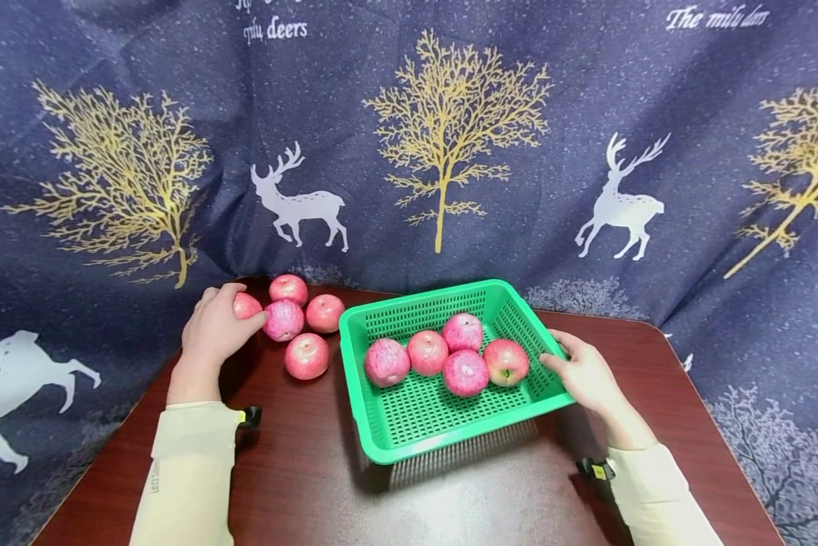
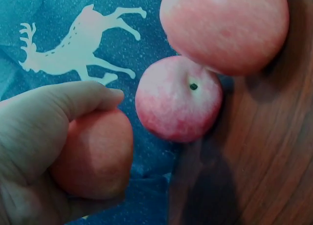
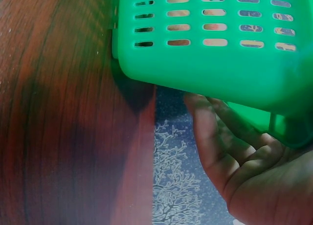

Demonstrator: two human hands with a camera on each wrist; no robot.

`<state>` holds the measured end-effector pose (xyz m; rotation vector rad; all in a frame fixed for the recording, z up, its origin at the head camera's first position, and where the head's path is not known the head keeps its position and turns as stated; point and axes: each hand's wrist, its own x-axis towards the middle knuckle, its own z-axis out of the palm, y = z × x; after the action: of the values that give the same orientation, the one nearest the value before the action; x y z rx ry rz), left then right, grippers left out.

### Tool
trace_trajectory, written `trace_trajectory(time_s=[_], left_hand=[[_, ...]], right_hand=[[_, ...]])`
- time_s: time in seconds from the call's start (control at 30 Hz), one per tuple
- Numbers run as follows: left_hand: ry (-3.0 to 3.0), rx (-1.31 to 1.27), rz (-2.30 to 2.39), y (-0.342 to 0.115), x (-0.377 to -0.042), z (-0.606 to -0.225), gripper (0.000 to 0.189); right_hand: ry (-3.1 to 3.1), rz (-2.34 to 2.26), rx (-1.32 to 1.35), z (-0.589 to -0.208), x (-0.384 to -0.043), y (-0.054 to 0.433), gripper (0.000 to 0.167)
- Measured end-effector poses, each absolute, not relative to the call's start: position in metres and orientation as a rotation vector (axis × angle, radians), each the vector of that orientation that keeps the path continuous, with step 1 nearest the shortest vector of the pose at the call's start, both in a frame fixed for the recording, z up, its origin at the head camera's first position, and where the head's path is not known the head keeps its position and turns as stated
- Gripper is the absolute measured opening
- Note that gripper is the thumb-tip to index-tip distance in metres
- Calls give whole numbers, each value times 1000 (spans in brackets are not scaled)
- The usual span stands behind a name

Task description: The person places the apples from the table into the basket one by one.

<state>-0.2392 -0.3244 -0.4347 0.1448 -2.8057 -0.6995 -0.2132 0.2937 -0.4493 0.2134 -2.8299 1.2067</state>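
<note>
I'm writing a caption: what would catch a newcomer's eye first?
A bright green basket of five apples is central, the right hand gripping its right end. To its left, the left hand grips another apple beside four more. Behind hangs blue cloth with golden trees and white deer.

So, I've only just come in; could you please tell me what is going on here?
A person is handling apples at a table. Their left hand grips one apple beside a group of four other apples on the tabletop. Their right hand holds the right end of a green basket. Five apples are in the basket at this moment; the gripped one is outside it.
</note>
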Motion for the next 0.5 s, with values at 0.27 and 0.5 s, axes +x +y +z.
trace_trajectory(time_s=[0.27,0.5], left_hand=[[-2715,80,-784,-304,-235,-422,75],[-2658,6,-779,-287,-232,-411,74]], right_hand=[[-2832,1225,207,-448,-213,293,55],[-2834,1231,202,-449,-213,293,55]])
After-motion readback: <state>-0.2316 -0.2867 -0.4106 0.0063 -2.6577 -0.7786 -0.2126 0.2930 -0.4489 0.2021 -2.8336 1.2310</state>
